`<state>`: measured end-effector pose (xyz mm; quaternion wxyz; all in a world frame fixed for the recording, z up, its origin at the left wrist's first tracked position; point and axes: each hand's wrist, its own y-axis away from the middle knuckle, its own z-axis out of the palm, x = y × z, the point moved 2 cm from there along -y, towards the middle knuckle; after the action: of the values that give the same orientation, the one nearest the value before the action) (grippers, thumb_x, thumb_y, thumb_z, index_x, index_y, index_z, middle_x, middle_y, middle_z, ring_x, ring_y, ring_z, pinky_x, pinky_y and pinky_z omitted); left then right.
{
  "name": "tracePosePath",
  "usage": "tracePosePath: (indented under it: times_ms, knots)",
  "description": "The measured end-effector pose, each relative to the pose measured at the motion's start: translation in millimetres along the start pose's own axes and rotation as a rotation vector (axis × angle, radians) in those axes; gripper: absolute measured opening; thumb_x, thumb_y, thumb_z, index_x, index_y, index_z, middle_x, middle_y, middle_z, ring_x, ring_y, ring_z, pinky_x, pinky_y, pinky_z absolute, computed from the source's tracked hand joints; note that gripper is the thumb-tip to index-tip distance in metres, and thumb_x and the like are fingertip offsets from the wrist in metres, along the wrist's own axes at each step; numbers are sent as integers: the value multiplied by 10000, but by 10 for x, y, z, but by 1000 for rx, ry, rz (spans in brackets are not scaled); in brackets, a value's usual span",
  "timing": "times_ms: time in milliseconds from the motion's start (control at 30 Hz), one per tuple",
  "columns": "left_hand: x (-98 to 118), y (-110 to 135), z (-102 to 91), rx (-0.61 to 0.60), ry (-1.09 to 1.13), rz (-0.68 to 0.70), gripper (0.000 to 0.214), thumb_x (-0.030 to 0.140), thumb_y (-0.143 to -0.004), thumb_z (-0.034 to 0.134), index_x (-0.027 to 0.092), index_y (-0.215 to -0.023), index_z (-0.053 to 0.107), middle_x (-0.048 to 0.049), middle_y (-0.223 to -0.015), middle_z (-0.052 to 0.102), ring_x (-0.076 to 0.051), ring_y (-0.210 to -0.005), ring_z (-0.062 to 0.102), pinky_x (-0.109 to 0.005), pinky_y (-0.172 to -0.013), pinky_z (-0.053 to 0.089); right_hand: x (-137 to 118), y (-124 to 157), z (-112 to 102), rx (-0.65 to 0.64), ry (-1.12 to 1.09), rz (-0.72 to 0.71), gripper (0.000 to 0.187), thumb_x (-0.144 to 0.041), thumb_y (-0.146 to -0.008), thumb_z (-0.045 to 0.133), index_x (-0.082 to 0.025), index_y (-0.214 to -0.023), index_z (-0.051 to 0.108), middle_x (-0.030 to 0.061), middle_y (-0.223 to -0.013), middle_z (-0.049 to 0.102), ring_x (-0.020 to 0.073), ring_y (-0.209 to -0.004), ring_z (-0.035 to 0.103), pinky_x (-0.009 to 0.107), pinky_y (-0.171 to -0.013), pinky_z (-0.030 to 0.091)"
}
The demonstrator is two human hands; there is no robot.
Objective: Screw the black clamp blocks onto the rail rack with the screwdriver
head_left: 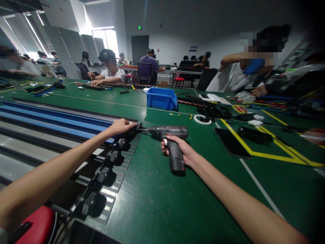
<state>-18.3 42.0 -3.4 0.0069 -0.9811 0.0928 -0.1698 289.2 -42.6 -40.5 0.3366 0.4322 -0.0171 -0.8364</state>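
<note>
My right hand is wrapped round the grip of a black cordless drill, a finger at its trigger. The drill lies level, its thin bit pointing left at a black hexagonal end piece. At the far end of a row of long rails, my left hand is closed, its fingertips against that end piece; what they pinch is hidden. Blue and silver rails run off to the left. More black hexagonal end pieces line their near ends, beside slotted metal tabs.
A blue bin stands ahead on the green table. To the right are a white ring, a dark flat panel, yellow tape and loose cables. A red stool is at lower left. Several people work around the room.
</note>
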Motion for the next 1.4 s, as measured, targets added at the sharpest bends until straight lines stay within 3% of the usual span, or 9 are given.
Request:
tracePosePath:
  times_ms: [167, 467, 733, 933, 1167, 1400]
  knots:
    - [4, 1, -1, -4, 10, 20, 700, 756, -826, 371, 157, -668, 697, -77, -584, 601, -221, -599, 569, -287, -580, 281, 8, -19, -26, -1, -31, -13, 195, -287, -919, 590, -96, -898, 623, 116, -854, 682, 166, -768, 676, 259, -712, 599]
    - [12, 34, -25, 45, 41, 43, 699, 733, -869, 328, 158, -691, 682, -90, -652, 647, -238, -681, 600, -275, -592, 300, 14, 113, 42, 36, -33, -88, 167, -247, -894, 550, -103, -879, 632, 123, -873, 691, 187, -772, 683, 248, -627, 595]
    - [-39, 28, -94, 116, -37, 83, 622, 627, -927, 321, 164, -712, 677, -111, -702, 675, -229, -665, 589, -287, -602, 312, -21, 135, -63, 98, -218, -192, 166, -274, -865, 558, -140, -937, 624, 101, -874, 688, 193, -801, 671, 312, -758, 602]
    - [-231, -18, -202, 101, -177, 19, 593, 616, -917, 352, 167, -826, 729, -132, -765, 700, -255, -741, 624, -283, -633, 329, -58, 89, -119, 151, -310, -237, 145, -321, -871, 580, -182, -910, 592, 68, -853, 685, 177, -769, 666, 291, -710, 600]
    - [-578, -81, -252, 114, -172, -34, 555, 580, -902, 378, 163, -748, 710, -145, -713, 682, -254, -689, 615, -296, -601, 326, -58, 65, -94, 176, -289, -249, 178, -330, -907, 543, -163, -947, 595, 126, -1001, 707, 195, -837, 696, 304, -743, 613]
    - [-598, -128, -135, 114, -189, -58, 485, 488, -919, 353, 180, -734, 678, -169, -822, 712, -263, -779, 639, -290, -680, 379, -36, 41, -82, 220, -254, -302, 219, -349, -933, 558, -159, -1029, 606, 125, -1025, 725, 217, -997, 701, 329, -835, 621]
